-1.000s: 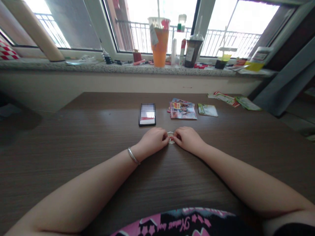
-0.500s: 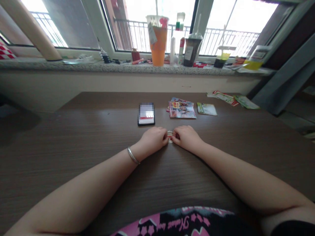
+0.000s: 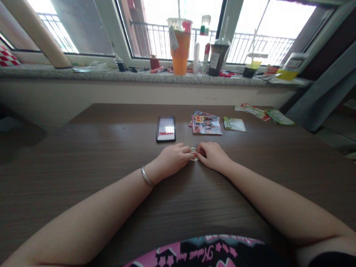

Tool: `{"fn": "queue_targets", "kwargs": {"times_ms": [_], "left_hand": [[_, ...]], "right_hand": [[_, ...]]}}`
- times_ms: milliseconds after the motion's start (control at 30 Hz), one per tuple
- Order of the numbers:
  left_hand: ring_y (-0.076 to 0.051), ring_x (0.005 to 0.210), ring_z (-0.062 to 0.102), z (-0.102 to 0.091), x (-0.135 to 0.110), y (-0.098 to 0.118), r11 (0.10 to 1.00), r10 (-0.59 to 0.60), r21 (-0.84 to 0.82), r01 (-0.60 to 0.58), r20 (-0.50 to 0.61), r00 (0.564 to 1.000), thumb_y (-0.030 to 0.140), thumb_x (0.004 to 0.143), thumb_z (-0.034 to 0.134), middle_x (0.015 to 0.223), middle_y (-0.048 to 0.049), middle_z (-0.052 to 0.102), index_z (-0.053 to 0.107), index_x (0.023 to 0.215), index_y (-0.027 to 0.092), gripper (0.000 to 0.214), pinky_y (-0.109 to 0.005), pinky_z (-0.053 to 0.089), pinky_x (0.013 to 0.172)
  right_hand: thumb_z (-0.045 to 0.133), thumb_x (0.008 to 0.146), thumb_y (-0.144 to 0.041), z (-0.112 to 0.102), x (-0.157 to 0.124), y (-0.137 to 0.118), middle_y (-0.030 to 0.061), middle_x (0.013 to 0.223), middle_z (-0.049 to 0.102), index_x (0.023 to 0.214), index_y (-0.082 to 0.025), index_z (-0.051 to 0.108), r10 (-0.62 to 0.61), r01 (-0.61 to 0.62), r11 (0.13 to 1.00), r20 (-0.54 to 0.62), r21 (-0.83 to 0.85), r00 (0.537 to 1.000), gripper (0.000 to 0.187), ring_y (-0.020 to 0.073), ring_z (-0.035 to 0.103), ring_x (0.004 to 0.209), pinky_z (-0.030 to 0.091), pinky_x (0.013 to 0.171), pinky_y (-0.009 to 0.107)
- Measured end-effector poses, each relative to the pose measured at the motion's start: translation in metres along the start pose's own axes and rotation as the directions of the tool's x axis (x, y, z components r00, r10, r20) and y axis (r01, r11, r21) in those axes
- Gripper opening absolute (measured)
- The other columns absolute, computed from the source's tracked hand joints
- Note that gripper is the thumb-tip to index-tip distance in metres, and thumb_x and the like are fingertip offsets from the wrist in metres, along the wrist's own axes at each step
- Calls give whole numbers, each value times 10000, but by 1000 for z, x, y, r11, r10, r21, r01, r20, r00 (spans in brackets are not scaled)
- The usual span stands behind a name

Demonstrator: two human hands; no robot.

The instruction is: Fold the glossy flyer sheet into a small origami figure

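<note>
Both my hands rest on the dark wooden table [image 3: 83, 155] and meet over a small folded paper piece [image 3: 194, 151], white with a bit of red. My left hand [image 3: 174, 159], a silver bangle on its wrist, pinches the piece from the left with curled fingers. My right hand [image 3: 213, 155] pinches it from the right, fingers closed. Most of the paper is hidden between the fingertips.
Just beyond my hands lie a black phone [image 3: 166, 129], a stack of colourful cards [image 3: 206, 123], a green card [image 3: 234, 124] and more leaflets [image 3: 263, 112] at the far right. The stone windowsill [image 3: 111, 76] holds an orange cup [image 3: 180, 46], a dark drink cup [image 3: 217, 55] and small bottles.
My hands have pressed slightly closer together over the paper piece, so less of it shows. The left wrist has shifted a little to the left.
</note>
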State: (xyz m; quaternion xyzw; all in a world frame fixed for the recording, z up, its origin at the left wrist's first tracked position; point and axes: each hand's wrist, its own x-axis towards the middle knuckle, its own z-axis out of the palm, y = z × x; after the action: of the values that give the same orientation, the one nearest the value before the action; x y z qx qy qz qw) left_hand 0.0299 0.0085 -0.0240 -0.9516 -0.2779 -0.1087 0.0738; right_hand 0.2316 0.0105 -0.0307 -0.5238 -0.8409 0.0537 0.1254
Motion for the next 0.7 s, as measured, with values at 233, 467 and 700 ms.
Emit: {"fn": "queue_targets", "kwargs": {"times_ms": [233, 467, 700], "left_hand": [[-178, 834, 559, -12, -1, 9, 999, -19, 35, 17, 66, 998, 123, 910, 497, 979, -71, 625, 648, 1078, 187, 235, -297, 445, 741], [-199, 874, 548, -13, -3, 9, 998, -21, 53, 18, 52, 998, 152, 922, 494, 975, -59, 638, 659, 1104, 230, 258, -330, 412, 774], [-194, 858, 570, -18, -3, 5, 998, -21, 65, 15, 93, 995, 163, 911, 501, 978, -60, 648, 662, 1115, 226, 267, -322, 411, 768]], "right_hand": [[581, 823, -250, 0, -1, 2, 12, 760, 646, 811, -188, 593, -38, 42, 993, -36, 106, 999, 64, 158, 544, 722, 322, 656, 263], [535, 877, -258, -7, -9, 1, 49, 829, 654, 827, -184, 628, -189, 186, 980, -53, -67, 980, 129, 188, 547, 815, 346, 743, 295], [463, 925, -271, -23, -15, -10, 84, 886, 666, 930, -189, 705, -284, 295, 922, 80, -251, 956, 256, 208, 571, 826, 348, 707, 314]]}}
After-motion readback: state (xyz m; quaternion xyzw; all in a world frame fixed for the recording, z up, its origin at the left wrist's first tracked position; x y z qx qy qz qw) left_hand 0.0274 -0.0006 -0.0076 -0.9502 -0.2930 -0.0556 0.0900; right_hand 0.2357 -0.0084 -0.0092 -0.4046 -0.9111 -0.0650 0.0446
